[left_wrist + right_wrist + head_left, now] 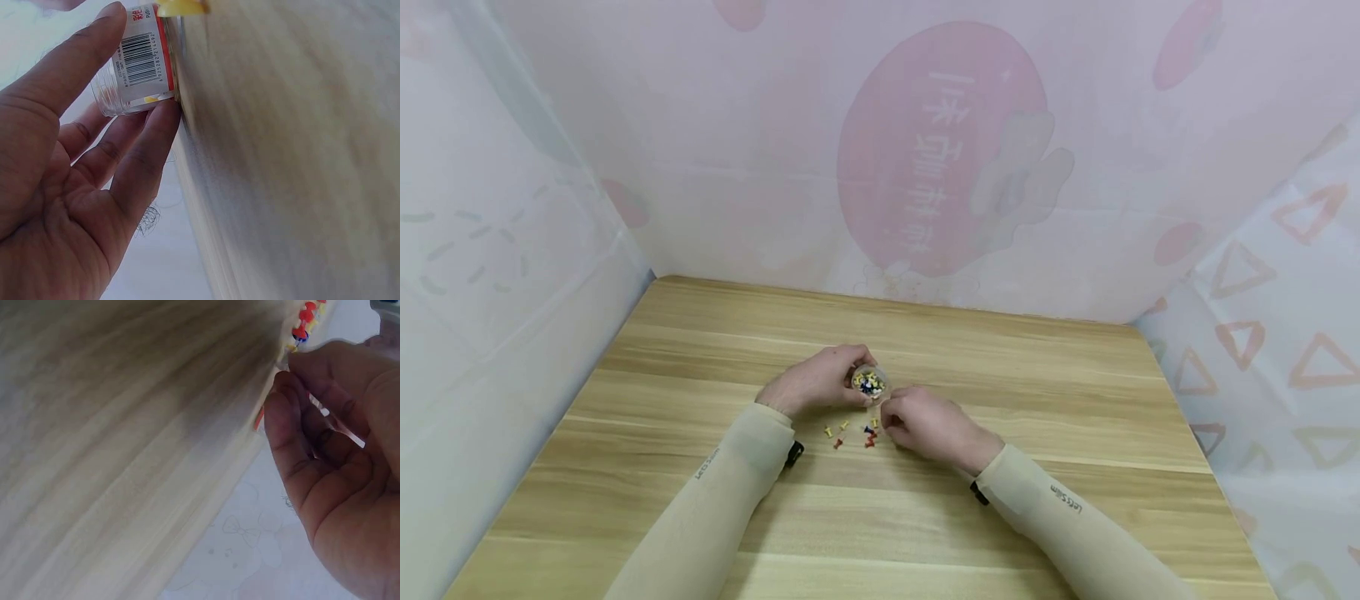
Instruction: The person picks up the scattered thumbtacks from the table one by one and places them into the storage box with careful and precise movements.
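My left hand [827, 379] grips a small clear plastic jar [869, 382] with the thumb on one side and fingers on the other. Yellow, white and blue push pins fill it, as the head view shows. A label with a barcode [140, 59] wraps its side in the left wrist view. My right hand [928, 423] is just right of the jar, low over the table. Its thumb and fingers pinch together; a small pale thing [283, 364] shows at the fingertips, mostly hidden. Close by lie loose red push pins [870, 442], a blue push pin [868, 430] and yellow push pins [828, 432].
The wood-grain table [925, 517] extends around both hands. Printed cloth walls [760, 192] enclose its back and sides. Both forearms wear beige sleeves [700, 500], with black straps [794, 452] at the wrists.
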A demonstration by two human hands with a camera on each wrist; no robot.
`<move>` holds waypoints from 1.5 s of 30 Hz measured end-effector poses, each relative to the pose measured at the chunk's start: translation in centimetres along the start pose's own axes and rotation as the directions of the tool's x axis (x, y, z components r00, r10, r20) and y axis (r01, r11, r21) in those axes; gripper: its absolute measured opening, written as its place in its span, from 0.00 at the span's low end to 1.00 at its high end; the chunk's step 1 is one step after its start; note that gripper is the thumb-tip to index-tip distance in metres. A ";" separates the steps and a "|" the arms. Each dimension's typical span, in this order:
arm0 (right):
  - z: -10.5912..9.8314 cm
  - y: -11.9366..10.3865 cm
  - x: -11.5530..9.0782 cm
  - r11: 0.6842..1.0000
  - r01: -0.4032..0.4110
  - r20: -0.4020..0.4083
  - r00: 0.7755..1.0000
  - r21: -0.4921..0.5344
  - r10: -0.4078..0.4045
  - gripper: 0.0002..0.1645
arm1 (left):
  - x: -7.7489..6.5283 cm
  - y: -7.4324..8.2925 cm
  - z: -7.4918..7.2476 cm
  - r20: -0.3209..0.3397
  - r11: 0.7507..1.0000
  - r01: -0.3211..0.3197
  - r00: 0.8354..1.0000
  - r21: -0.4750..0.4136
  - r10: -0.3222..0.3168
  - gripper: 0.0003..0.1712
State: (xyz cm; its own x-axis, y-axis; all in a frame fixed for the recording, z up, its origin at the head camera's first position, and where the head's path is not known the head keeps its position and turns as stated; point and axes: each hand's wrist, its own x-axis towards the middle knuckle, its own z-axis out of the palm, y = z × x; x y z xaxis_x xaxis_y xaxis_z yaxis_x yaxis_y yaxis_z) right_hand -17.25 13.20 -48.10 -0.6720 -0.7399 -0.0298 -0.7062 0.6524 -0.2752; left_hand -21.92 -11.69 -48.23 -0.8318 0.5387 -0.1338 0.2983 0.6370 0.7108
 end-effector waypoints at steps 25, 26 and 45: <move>-0.7 1.0 0.5 1.000 0.005 0.027 1.000 0.019 -0.006 0.07 | 0.1 -0.2 0.0 0.002 1.000 0.007 1.000 -0.003 -0.007 0.24; -0.7 1.0 0.5 1.000 0.004 0.030 1.000 0.017 -0.005 0.06 | 0.1 -0.1 0.0 0.002 1.000 0.006 1.000 -0.002 -0.006 0.24; -2.3 0.4 2.0 0.986 -0.089 -0.187 0.976 0.142 0.115 0.08 | 0.0 -0.1 0.0 0.003 1.000 0.014 1.000 0.013 -0.014 0.24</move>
State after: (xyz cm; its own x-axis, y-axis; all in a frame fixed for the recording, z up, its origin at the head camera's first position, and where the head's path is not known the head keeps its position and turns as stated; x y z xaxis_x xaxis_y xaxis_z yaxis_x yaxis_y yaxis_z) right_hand -19.38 12.37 -46.05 -0.7784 -0.6165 0.1188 -0.6048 0.6855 -0.4054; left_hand -21.98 -11.74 -48.25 -0.8345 0.5315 -0.1456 0.2930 0.6517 0.6996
